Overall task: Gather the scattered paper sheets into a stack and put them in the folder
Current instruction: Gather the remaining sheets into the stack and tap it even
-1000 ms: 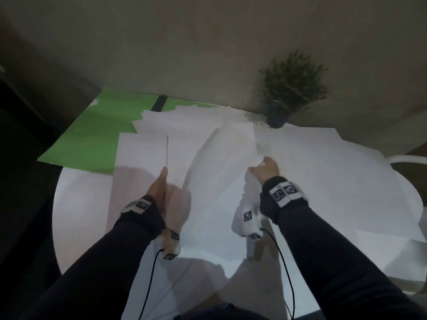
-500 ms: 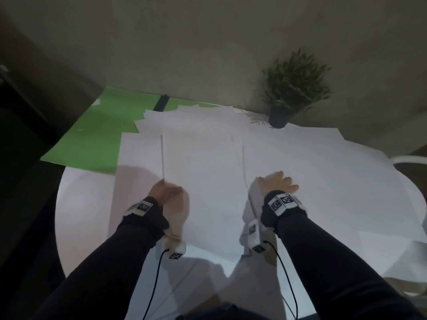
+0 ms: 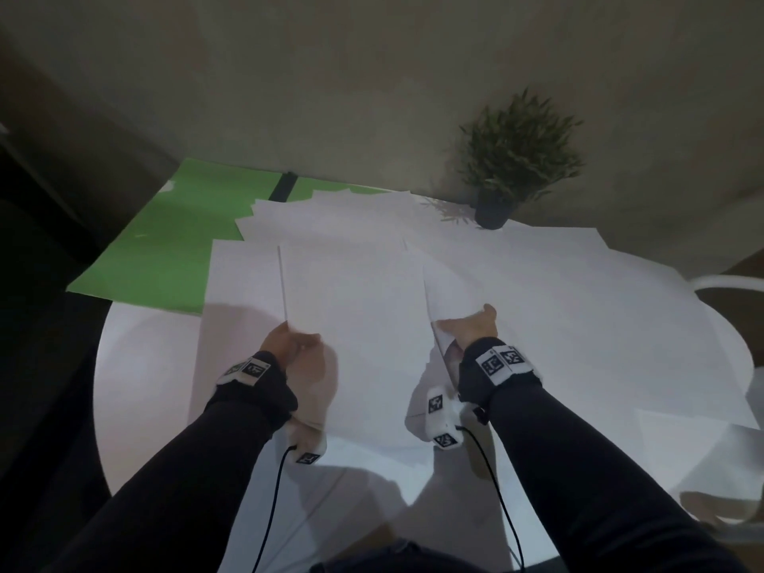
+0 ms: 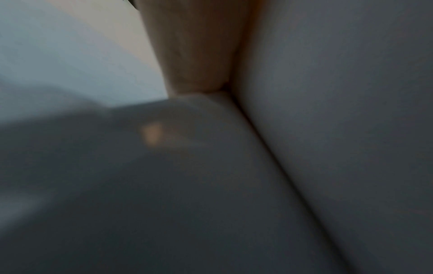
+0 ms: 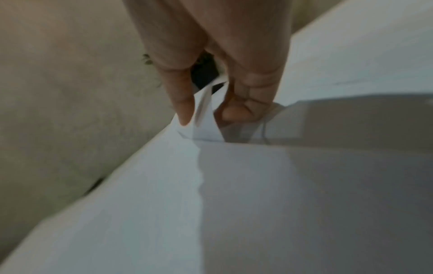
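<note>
You are looking down at a round white table [image 3: 136,390] standing against a plain beige wall [image 3: 372,76]. A small potted plant [image 3: 512,159] in a dark pot is sitting at the table's far edge. A white chair rim [image 3: 731,281] is showing at right. Dim light is casting soft shadows.

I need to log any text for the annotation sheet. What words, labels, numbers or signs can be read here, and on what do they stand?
No readable text in any view.
Paper sheets: blank white, no print visible.
Green folder: no label visible.
Wristband tags: black-and-white square code patterns, not words or numbers.
Plant pot: dark, no marking legible.
</note>
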Tool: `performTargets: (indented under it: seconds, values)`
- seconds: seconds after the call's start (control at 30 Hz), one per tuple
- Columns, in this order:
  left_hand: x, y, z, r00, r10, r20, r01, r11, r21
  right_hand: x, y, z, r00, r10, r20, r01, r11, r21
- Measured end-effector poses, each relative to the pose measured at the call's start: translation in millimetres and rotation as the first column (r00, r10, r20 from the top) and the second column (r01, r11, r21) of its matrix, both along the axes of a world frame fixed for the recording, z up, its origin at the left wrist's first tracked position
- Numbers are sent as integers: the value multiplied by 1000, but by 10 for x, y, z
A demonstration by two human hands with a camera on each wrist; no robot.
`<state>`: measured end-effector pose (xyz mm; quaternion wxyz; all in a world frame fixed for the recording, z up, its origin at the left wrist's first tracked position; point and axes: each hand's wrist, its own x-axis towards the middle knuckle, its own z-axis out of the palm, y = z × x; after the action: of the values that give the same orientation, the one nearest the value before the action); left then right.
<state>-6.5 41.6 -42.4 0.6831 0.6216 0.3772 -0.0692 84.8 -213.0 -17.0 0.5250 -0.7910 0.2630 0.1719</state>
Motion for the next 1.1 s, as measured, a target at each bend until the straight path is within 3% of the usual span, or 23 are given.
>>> performTargets:
  seconds: [0.07, 0.17, 0.2, 0.33, 0.4, 0.43, 0.5, 0.53, 0.6, 0.67, 0.73, 0.8, 0.87, 0.93, 0.97, 1.0, 1.03, 1.1]
  values:
    - [-5, 3, 20, 1000, 7, -3, -7, 1000, 16, 40, -21, 15, 998, 35, -49, -35, 999, 9]
    - [4, 61, -11, 1000, 6, -14, -5, 999, 43, 102, -43, 151, 975, 145, 165, -97, 958, -270]
    - [5, 102, -42, 1000, 7, -22, -5, 998, 70, 129, -40, 249, 952, 142, 270, -64, 959, -277]
    - [23, 175, -99, 997, -24, -73, 35, 988, 153, 244, 68, 793, 798, -41, 602, 84, 995, -44]
    - [21, 131, -41, 997, -25, -71, 35, 989, 141, 260, 155, 1035, 729, -46, 683, 47, 999, 17]
    - [18, 106, -2, 997, -20, -68, 29, 990, 136, 226, 214, 1141, 705, 14, 709, -17, 1000, -2]
    - [22, 84, 43, 999, -12, -49, 18, 992, 125, 141, 332, 1180, 659, 287, 695, -247, 956, -161]
    - [31, 86, 39, 999, -9, -40, 15, 991, 134, 81, 388, 1138, 612, 457, 645, -384, 885, -264]
    - [55, 78, 64, 1000, -15, -25, 18, 991, 132, -64, 492, 999, 486, 736, 471, -639, 667, -383]
    - [63, 55, 130, 1000, 12, -12, -11, 996, 91, -195, 572, 799, 313, 912, 265, -820, 400, -409]
    - [96, 57, 137, 994, 110, 11, -109, 992, -61, -331, 651, 596, 152, 987, 56, -906, 162, -391]
    - [123, 81, 98, 986, 164, -8, -162, 962, -220, -453, 698, 430, 43, 998, -36, -962, 31, -272]
    - [136, 115, 68, 995, 100, -24, -103, 955, -277, -540, 706, 392, 9, 997, -74, -989, -2, -148]
    - [123, 85, 118, 998, 13, 55, -3, 984, -179, -557, 678, 404, 22, 998, -65, -999, 19, -34]
    - [104, 64, 159, 996, -39, 78, 46, 995, -89, -537, 648, 421, 74, 996, -44, -997, 73, -20]
    - [105, 61, 163, 991, -87, 99, 87, 996, 2, -509, 617, 437, 185, 983, -10, -982, 184, -44]
    - [85, 58, 201, 981, -125, 148, 122, 992, 23, -454, 580, 427, 355, 933, 55, -929, 359, -95]
    - [68, 58, 270, 954, -163, 252, 170, 985, -6, -244, 434, 354, 745, 618, 250, -596, 785, -169]
